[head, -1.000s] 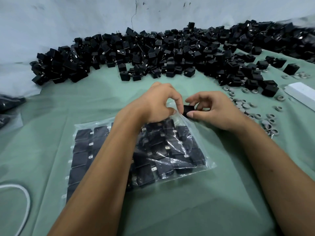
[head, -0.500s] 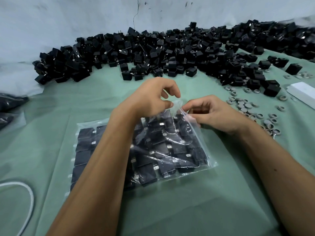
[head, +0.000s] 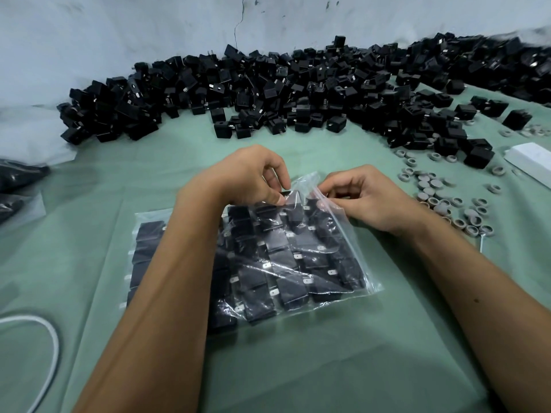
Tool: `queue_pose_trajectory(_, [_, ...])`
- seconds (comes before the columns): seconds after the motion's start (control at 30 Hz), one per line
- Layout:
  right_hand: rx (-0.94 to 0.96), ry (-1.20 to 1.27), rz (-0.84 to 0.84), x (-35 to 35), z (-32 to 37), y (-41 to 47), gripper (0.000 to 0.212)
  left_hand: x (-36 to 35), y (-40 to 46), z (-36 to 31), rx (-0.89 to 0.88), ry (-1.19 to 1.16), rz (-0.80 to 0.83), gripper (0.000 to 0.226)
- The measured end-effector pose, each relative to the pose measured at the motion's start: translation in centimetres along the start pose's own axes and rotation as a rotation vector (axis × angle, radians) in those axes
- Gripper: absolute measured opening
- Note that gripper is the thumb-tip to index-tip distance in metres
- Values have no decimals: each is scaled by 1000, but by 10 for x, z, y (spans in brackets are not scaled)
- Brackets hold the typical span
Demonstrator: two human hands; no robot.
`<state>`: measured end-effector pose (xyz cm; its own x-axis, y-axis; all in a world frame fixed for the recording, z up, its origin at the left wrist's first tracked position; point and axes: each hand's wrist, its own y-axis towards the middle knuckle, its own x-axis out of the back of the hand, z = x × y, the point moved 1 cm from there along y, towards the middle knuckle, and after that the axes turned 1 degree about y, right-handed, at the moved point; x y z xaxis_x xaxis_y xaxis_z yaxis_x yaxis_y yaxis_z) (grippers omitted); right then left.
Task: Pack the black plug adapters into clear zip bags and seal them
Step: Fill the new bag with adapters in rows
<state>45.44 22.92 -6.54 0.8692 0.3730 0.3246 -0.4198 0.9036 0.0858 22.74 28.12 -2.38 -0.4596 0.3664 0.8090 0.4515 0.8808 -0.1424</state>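
Both forearms bare, no sleeves; small mole on right forearm (head: pixel 476 300).

I cannot see the zip bag's (head: pixel 354 257) left-middle rows; the left forearm (head: pixel 167 293) covers them. White cable (head: pixel 50 338) and white box (head: pixel 533 159) run off frame. Adapter pile (head: pixel 268 93) blurs at far right.

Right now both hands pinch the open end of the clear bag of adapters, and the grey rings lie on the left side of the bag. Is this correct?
Not quite. In the head view the grey rings lie right of the clear bag, not left. The rest holds: the left hand and right hand both pinch its open end.
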Motion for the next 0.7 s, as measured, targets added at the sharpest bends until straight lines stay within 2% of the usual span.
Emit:
queue_pose_trajectory(0.27, [25, -13, -5, -1, -4, 3, 28, -6, 4, -4, -26, 1, -15, 21])
queue_pose_trajectory(0.7, [99, -105, -39, -3, -9, 8, 17, -10, 11, -1, -64, 35, -86, 20])
